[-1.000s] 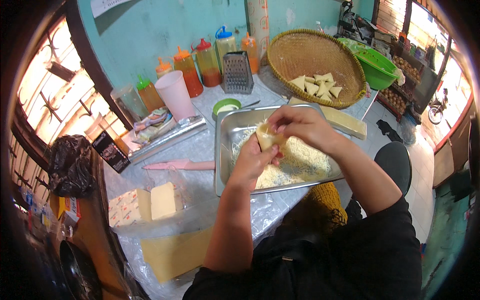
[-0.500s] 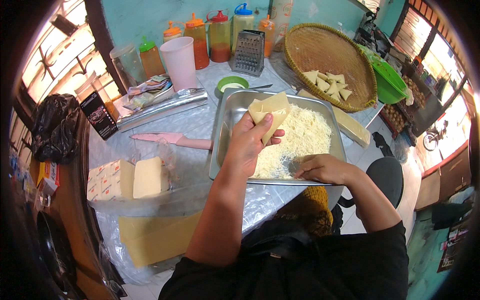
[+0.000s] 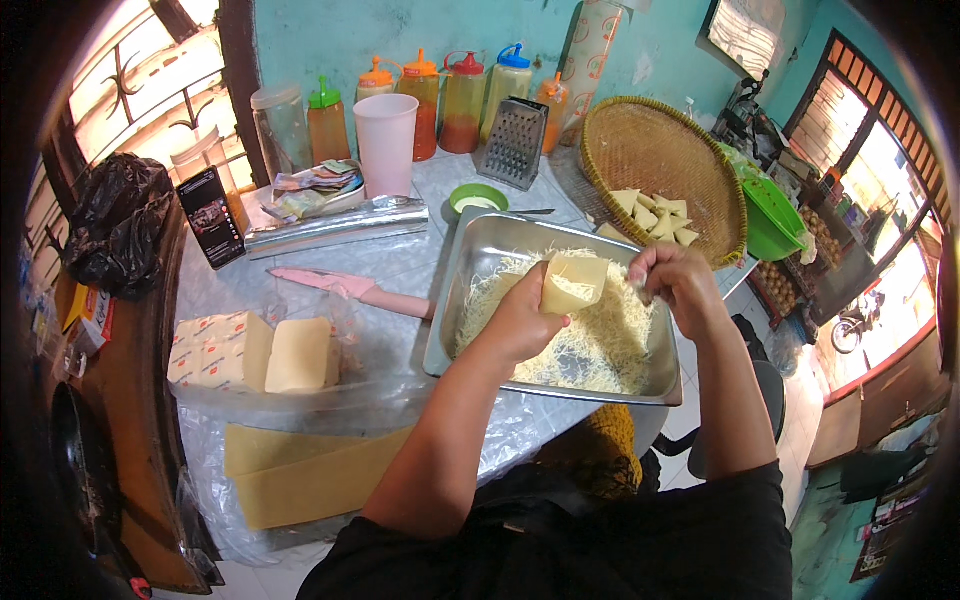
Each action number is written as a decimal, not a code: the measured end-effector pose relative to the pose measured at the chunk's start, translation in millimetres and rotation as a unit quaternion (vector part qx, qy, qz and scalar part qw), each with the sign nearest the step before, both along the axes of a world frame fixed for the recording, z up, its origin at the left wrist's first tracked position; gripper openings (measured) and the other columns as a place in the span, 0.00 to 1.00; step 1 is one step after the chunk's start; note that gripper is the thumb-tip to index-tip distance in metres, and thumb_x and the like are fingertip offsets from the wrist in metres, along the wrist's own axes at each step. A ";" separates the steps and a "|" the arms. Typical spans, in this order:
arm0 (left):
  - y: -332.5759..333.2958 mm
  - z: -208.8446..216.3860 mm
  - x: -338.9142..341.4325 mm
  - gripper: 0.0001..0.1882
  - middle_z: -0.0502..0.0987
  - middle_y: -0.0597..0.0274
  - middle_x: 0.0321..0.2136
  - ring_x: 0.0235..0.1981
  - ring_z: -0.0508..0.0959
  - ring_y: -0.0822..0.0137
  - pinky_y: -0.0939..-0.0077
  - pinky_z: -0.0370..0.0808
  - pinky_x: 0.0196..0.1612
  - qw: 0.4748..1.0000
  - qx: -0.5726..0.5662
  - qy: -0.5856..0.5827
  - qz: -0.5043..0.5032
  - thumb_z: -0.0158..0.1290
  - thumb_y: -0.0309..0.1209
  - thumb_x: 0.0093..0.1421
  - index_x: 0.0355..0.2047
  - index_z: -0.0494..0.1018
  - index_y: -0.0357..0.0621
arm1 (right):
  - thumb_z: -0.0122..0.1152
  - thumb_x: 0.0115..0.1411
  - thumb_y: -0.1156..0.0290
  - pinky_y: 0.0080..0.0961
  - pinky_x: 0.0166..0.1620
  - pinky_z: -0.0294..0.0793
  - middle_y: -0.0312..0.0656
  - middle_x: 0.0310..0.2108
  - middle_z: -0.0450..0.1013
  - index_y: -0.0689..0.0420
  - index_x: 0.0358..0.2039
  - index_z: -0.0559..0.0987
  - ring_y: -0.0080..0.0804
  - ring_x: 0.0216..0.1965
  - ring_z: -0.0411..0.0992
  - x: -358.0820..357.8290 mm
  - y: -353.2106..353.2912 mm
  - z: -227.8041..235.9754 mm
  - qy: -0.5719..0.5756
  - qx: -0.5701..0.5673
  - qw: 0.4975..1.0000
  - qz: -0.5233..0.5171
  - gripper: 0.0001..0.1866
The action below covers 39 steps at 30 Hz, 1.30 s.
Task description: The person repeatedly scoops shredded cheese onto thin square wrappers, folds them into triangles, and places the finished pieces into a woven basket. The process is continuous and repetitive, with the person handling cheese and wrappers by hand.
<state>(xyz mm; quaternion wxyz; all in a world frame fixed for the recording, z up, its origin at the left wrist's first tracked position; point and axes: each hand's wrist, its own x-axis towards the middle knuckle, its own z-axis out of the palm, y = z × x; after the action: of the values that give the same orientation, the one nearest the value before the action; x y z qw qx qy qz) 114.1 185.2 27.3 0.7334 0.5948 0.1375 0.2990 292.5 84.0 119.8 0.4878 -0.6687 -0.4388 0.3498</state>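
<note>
My left hand (image 3: 527, 318) is closed around a folded pastry wrapper (image 3: 578, 277), a cone-like pocket with its mouth open and pale shreds inside. Just to its right, my right hand (image 3: 680, 285) pinches a little grated cheese (image 3: 636, 283) between its fingertips, close to the pocket's opening. Both hands are over a metal tray (image 3: 672, 375) that holds a loose bed of grated cheese (image 3: 590, 350). Some of the tray's contents are hidden by my left hand and the wrapper.
Left of the tray lie a pink knife (image 3: 350, 287), cheese blocks (image 3: 300, 355) and flat wrapper sheets (image 3: 300, 480). Behind stand a green bowl (image 3: 478, 197), a box grater (image 3: 514, 143), a pink cup (image 3: 385, 145) and squeeze bottles. Folded triangles sit on a woven tray (image 3: 655, 140).
My right hand has risen from the cheese at the tray's near right side to beside the wrapper, now with a pinch of shreds. The wrapper's mouth has tilted toward it.
</note>
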 end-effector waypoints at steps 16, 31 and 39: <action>0.4 -3.6 0.1 0.31 0.70 0.63 0.42 0.43 0.71 0.72 0.79 0.67 0.46 0.996 0.021 0.084 0.004 0.48 0.14 0.47 0.54 0.61 0.42 | 0.48 0.51 0.83 0.21 0.39 0.69 0.38 0.28 0.71 0.61 0.33 0.74 0.24 0.34 0.70 -60.3 23.3 -11.7 -0.164 0.060 0.980 0.099 0.10; -0.4 14.8 -12.1 0.14 0.73 0.66 0.33 0.27 0.72 0.76 0.83 0.67 0.26 0.992 -0.089 0.002 -0.090 0.52 0.34 0.59 0.43 0.70 0.41 | 0.48 0.50 0.79 0.22 0.45 0.66 0.41 0.34 0.72 0.64 0.41 0.72 0.27 0.39 0.70 -65.0 21.2 7.7 -0.043 0.032 0.992 0.111 0.15; 1.0 16.3 -14.4 0.14 0.74 0.63 0.34 0.28 0.74 0.73 0.81 0.71 0.26 0.991 -0.105 0.028 -0.075 0.52 0.32 0.59 0.44 0.70 0.39 | 0.48 0.52 0.78 0.22 0.44 0.68 0.43 0.34 0.73 0.64 0.42 0.71 0.30 0.39 0.72 -71.5 13.6 14.6 -0.049 0.069 0.993 0.085 0.15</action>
<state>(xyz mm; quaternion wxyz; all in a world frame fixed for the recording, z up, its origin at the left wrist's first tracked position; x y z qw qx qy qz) 99.7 186.2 43.7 0.8079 0.5315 0.1435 0.2103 221.0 97.6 134.4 0.4796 -0.6098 -0.5403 0.3258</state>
